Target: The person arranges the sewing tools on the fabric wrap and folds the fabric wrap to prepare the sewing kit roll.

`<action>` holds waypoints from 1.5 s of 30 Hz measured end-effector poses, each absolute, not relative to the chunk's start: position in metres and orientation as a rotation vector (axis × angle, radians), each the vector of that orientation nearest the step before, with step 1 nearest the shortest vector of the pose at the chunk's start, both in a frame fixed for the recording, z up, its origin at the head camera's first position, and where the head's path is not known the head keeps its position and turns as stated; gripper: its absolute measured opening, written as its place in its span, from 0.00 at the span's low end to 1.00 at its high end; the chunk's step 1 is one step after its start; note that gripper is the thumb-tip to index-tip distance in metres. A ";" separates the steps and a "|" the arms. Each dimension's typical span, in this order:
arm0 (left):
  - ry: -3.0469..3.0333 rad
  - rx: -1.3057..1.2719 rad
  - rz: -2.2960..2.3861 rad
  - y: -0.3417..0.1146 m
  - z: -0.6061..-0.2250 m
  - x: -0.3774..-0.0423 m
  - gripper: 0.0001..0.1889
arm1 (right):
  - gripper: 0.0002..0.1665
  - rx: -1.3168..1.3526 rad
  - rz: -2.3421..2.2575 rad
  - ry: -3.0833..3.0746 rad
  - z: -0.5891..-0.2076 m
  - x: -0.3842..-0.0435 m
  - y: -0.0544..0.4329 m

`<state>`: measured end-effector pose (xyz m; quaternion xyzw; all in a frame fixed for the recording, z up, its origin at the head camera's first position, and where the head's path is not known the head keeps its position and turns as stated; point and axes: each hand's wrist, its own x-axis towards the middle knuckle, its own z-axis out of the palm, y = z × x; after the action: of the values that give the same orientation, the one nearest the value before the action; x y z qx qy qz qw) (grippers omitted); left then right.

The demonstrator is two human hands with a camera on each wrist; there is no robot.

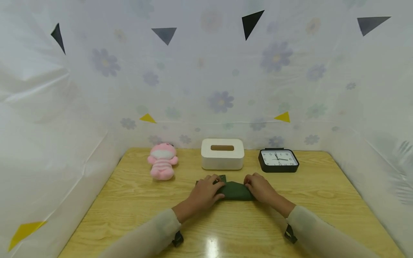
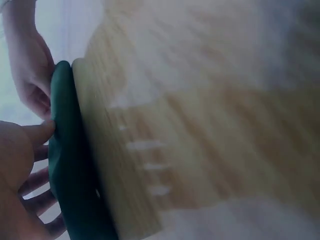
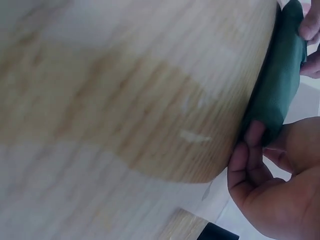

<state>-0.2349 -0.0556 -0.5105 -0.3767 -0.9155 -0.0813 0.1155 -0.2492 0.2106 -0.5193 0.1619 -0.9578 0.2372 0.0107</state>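
Note:
A dark green folded piece of fabric (image 1: pixel 237 191) lies on the wooden table in the head view, with a small tab sticking up at its far left side. My left hand (image 1: pixel 202 193) holds its left part, the thumb on the near side and the fingers over the far side. At the other end, my right hand (image 1: pixel 262 190) pinches the right edge. In the right wrist view the fingers of the right hand (image 3: pixel 270 175) are curled about the tip of the green fabric (image 3: pixel 277 75). From the left wrist, the fabric (image 2: pixel 70 135) looks like a long, thick roll.
Behind the fabric stands a white tissue box (image 1: pixel 222 159) with a brown slot. A pink plush toy (image 1: pixel 162 163) lies to its left, and a black-framed clock (image 1: pixel 279 160) to its right. Patterned white sheeting (image 1: pixel 193 79) closes off the table's back and sides.

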 end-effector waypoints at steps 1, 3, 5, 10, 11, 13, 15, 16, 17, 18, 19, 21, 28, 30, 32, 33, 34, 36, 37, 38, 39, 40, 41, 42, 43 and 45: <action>-2.697 -1.094 -0.244 -0.056 -0.512 -0.235 0.22 | 0.03 0.514 0.740 -2.991 -0.520 -0.249 0.211; -2.737 -1.079 -0.302 -0.056 -0.514 -0.237 0.23 | 0.04 0.537 0.736 -2.995 -0.520 -0.249 0.210; -2.790 -1.069 -0.395 -0.056 -0.516 -0.239 0.23 | 0.04 0.573 0.709 -2.999 -0.520 -0.249 0.211; -2.905 -1.059 -0.617 -0.058 -0.515 -0.245 0.23 | 0.02 0.602 0.540 -3.010 -0.517 -0.252 0.210; -2.918 -1.057 -0.650 -0.059 -0.515 -0.246 0.23 | 0.02 0.594 0.519 -3.009 -0.516 -0.253 0.208; -2.932 -1.055 -0.700 -0.059 -0.514 -0.247 0.22 | 0.02 0.579 0.520 -2.995 -0.511 -0.256 0.204; -2.933 -1.052 -0.737 -0.059 -0.513 -0.248 0.22 | 0.03 0.569 0.612 -2.965 -0.506 -0.258 0.197; -2.935 -1.048 -0.747 -0.059 -0.513 -0.248 0.21 | 0.04 0.568 0.675 -2.947 -0.503 -0.259 0.194; -2.936 -1.047 -0.751 -0.059 -0.513 -0.248 0.21 | 0.05 0.555 0.761 -2.938 -0.500 -0.259 0.189; -2.935 -1.048 -0.758 -0.058 -0.513 -0.248 0.21 | 0.06 0.553 0.870 -2.930 -0.497 -0.260 0.185; -2.935 -1.048 -0.759 -0.058 -0.514 -0.249 0.21 | 0.07 0.553 0.987 -2.923 -0.496 -0.261 0.180; -2.933 -1.053 -0.772 -0.058 -0.514 -0.250 0.21 | 0.09 0.532 1.223 -2.903 -0.495 -0.264 0.171; -2.911 -1.069 -0.779 -0.058 -0.515 -0.254 0.20 | 0.18 0.147 1.698 -2.812 -0.510 -0.275 0.151; -2.909 -1.071 -0.788 -0.057 -0.514 -0.253 0.20 | 0.22 0.055 1.755 -2.781 -0.516 -0.276 0.149; -2.906 -1.072 -0.801 -0.057 -0.513 -0.252 0.20 | 0.23 0.005 1.786 -2.769 -0.520 -0.277 0.148; -2.902 -1.073 -0.812 -0.057 -0.513 -0.252 0.20 | 0.23 -0.004 1.799 -2.766 -0.522 -0.278 0.147; -2.898 -1.076 -0.823 -0.058 -0.512 -0.252 0.20 | 0.23 -0.004 1.810 -2.763 -0.523 -0.279 0.147; -2.891 -1.077 -0.855 -0.058 -0.512 -0.251 0.20 | 0.22 0.004 1.827 -2.765 -0.526 -0.279 0.147; -2.889 -1.079 -0.866 -0.059 -0.512 -0.251 0.20 | 0.21 0.004 1.839 -2.765 -0.527 -0.279 0.147; -2.886 -1.081 -0.881 -0.059 -0.513 -0.251 0.20 | 0.20 0.003 1.856 -2.761 -0.527 -0.279 0.147; -2.883 -1.083 -0.899 -0.059 -0.513 -0.251 0.20 | 0.19 0.004 1.870 -2.758 -0.527 -0.279 0.147; -2.880 -1.084 -0.918 -0.060 -0.514 -0.252 0.20 | 0.18 0.006 1.885 -2.755 -0.528 -0.279 0.147; -2.878 -1.083 -0.941 -0.060 -0.515 -0.252 0.20 | 0.17 0.009 1.903 -2.749 -0.528 -0.279 0.147; -2.878 -1.080 -0.968 -0.060 -0.515 -0.252 0.20 | 0.17 0.007 1.920 -2.742 -0.528 -0.279 0.148; -2.876 -1.077 -0.994 -0.061 -0.516 -0.253 0.20 | 0.17 0.014 1.929 -2.738 -0.528 -0.279 0.148; -2.876 -1.067 -1.041 -0.061 -0.516 -0.254 0.20 | 0.16 0.035 1.932 -2.736 -0.530 -0.280 0.149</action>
<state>-0.2539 -0.0612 -0.5165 -0.3290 -0.8868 -0.3209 -0.0489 -0.2797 0.1485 -0.5295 0.0105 -0.8124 0.5737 -0.1036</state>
